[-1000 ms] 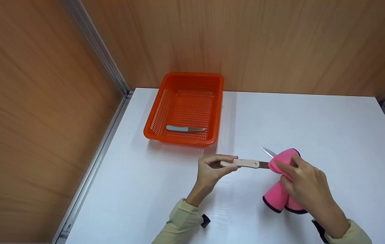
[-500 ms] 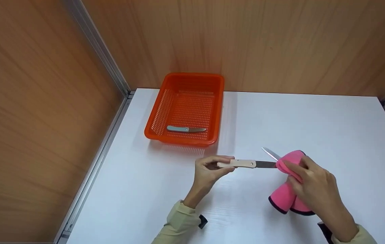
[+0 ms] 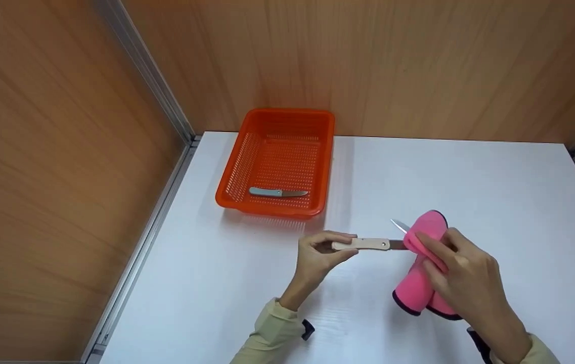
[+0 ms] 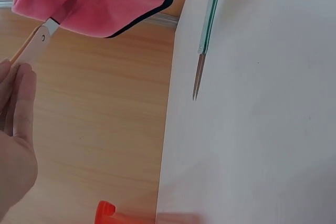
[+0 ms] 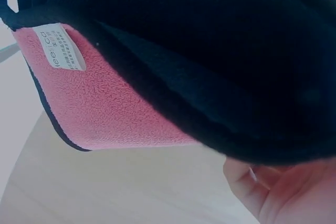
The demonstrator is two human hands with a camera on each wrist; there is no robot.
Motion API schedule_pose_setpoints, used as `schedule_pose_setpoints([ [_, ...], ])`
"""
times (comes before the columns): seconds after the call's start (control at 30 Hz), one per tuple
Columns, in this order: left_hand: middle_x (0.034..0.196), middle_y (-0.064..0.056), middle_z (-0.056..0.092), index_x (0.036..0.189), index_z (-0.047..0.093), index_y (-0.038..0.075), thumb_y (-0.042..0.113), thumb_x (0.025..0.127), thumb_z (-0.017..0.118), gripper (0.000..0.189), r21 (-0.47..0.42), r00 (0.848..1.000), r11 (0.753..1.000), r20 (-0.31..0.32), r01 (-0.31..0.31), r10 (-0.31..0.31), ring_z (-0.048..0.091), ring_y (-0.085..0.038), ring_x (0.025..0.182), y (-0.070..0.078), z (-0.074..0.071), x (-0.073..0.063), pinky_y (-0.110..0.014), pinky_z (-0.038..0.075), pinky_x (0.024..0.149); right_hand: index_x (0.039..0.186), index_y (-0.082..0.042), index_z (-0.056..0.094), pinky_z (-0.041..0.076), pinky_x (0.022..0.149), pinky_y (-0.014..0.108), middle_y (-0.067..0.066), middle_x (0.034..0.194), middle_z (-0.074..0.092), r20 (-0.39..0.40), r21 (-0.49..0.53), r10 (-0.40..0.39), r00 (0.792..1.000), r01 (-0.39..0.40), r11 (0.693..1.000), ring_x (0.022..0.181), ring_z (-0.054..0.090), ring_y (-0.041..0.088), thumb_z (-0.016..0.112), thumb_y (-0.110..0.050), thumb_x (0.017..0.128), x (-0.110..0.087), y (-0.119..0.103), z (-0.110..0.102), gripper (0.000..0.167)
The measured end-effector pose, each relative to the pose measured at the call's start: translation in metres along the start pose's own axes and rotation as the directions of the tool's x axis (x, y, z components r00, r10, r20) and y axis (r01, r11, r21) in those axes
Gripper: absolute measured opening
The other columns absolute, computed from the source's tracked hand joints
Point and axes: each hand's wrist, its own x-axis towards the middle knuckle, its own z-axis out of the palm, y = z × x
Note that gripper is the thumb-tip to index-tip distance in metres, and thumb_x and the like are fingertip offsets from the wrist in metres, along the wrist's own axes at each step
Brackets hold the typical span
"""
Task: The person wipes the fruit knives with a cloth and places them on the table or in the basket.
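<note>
Cream-handled knife (image 3: 374, 244), room: wood-grain panels (image 3: 393, 65) stand far and left, with metal framing (image 3: 148, 76) at their corner.
Surface (image 3: 444, 182): white, reaching the far panel; the knife is held over it, right of centre.
Orange-red basket (image 3: 269, 208): perforated, at far left, probably to leave the near area for working.
Pink cloth (image 3: 412, 290): black-edged, folded over the blade (image 3: 397, 245), presumably shielding the fingers.
Right grip (image 3: 469, 275): pinches the cloth over the blade's end.
Left grip (image 3: 315, 258): pinches the handle's left end, apparently keeping the blade free for the cloth.
Teal-handled knife (image 4: 207, 27): lies on the surface.
Blue-handled knife (image 3: 267, 192): in the basket's near end, blade rightward, likely kept apart deliberately.
White label (image 5: 60, 47): on the cloth; small print not legible.
</note>
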Motion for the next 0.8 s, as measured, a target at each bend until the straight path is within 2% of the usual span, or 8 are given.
schedule_pose_setpoints([
  [0.17, 0.098, -0.02, 0.069, 0.094, 0.069, -0.011, -0.003, 0.074, 0.078, 0.024, -0.026, 1.0, 1.0, -0.003, 0.002, -0.002, 0.067, -0.029, 0.087, 0.001, 0.003, 0.001, -0.038, 0.058, 0.071, 0.097, -0.008, 0.074, 0.033, 0.039, 0.019, 0.003, 0.069, 0.045, 0.02, 0.032, -0.037, 0.999, 0.037, 0.999, 0.053, 0.036, 0.007, 0.073, 0.013, 0.054, 0.003, -0.008, 0.009, 0.048],
  [0.3, 0.098, -0.022, 0.069, 0.093, 0.068, -0.013, -0.003, 0.074, 0.078, 0.024, -0.054, 1.0, 0.998, -0.003, -0.013, 0.013, 0.066, -0.033, 0.087, 0.003, 0.004, 0.0, -0.043, 0.057, 0.072, 0.095, -0.01, 0.074, 0.028, 0.04, 0.016, 0.0, 0.069, 0.042, 0.078, 0.027, -0.047, 0.996, 0.045, 0.999, 0.052, 0.032, 0.006, 0.073, 0.014, 0.053, 0.003, -0.011, 0.015, 0.048],
  [0.47, 0.098, -0.023, 0.068, 0.092, 0.067, -0.013, -0.002, 0.073, 0.078, 0.024, -0.066, 1.0, 0.997, -0.008, -0.03, 0.03, 0.066, -0.034, 0.088, 0.003, 0.003, 0.0, -0.042, 0.057, 0.072, 0.093, -0.011, 0.074, 0.026, 0.04, 0.015, 0.0, 0.068, 0.04, 0.126, 0.002, -0.023, 0.992, 0.023, 1.0, 0.051, 0.03, 0.007, 0.073, 0.015, 0.053, 0.001, -0.009, 0.019, 0.047],
  [0.8, 0.096, -0.024, 0.068, 0.09, 0.067, -0.014, -0.007, 0.073, 0.076, 0.021, -0.075, 0.997, 0.994, -0.015, -0.075, 0.074, 0.066, -0.034, 0.086, -0.001, -0.005, -0.002, -0.034, 0.058, 0.07, 0.095, -0.01, 0.075, 0.032, 0.04, 0.021, 0.004, 0.069, 0.042, 0.128, -0.031, 0.03, 0.991, -0.026, 0.999, 0.052, 0.033, 0.009, 0.074, 0.011, 0.056, -0.011, 0.01, 0.014, 0.044],
])
